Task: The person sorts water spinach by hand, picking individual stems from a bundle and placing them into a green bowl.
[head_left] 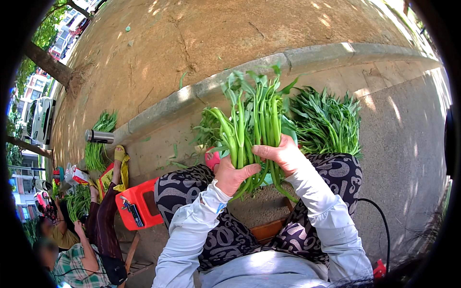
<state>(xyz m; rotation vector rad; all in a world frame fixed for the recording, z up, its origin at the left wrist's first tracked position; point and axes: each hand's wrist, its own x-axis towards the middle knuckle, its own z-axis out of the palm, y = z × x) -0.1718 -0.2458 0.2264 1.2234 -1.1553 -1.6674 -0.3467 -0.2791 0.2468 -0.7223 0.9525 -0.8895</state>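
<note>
Above my lap I hold long green leafy stems, like water spinach, in two bunches side by side. My left hand [233,176] is closed round the lower ends of the left bunch [231,132], thumb across the stems. My right hand [282,154] grips the right bunch [268,117], its thumb pointing left. Leafy tops point away from me, and some stem ends hang below my hands. Just beyond my right knee lies a big pile of the same greens [326,120]. Part of a light green thing [288,126] shows behind the held stems, mostly hidden.
A red plastic stool [137,204] with a small dark device [133,212] stands by my left knee. Farther left are a steel flask [99,137], more greens [94,156] and a seated person in plaid [79,264]. A stone kerb [211,86] runs across ahead.
</note>
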